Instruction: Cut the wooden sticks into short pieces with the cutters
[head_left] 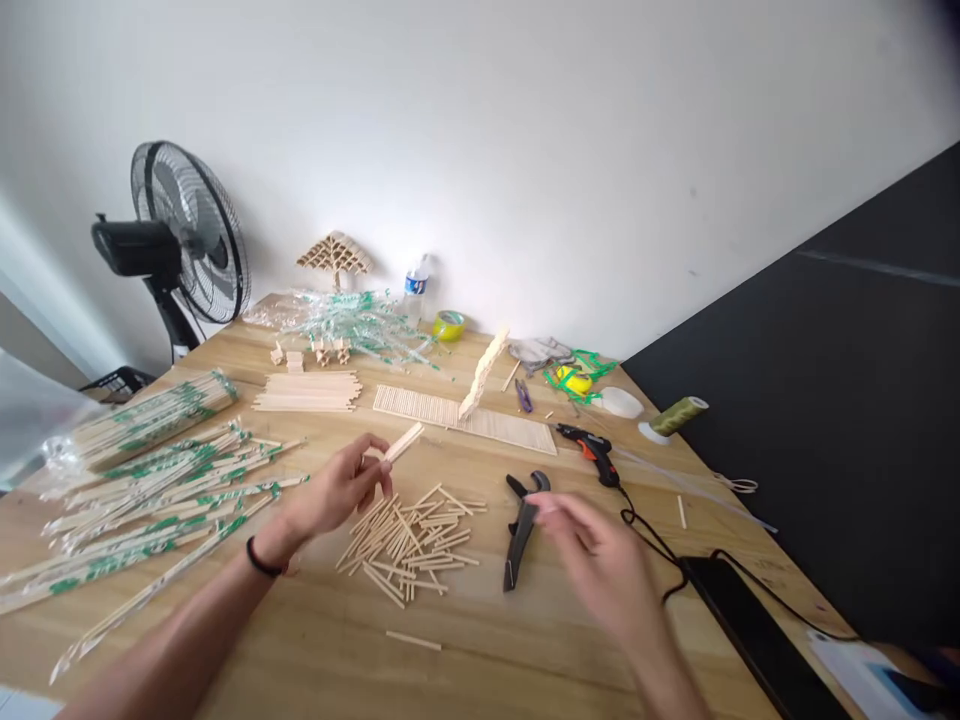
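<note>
Between the fingertips of my left hand (349,485) are a few short wooden sticks (406,442), held side by side above the table. Below it lies a loose pile of short wooden sticks (412,545). My right hand (600,555), slightly blurred, has thumb and fingers pinched together; I cannot make out what is between them. Its fingertips are over the upper end of a black hand cutter (519,535), and whether they touch it is unclear. Behind the hands, a flat strip of sticks (420,404) has a leaning stick piece (484,375) standing on it.
Wrapped chopsticks (157,480) cover the left side. A row of bare sticks (307,391), a wooden tree-shaped model (335,255), a bottle (417,285) and tape (449,325) stand behind. At right are a glue gun (592,450), its cord, a thread spool (675,418) and a black slab (757,630).
</note>
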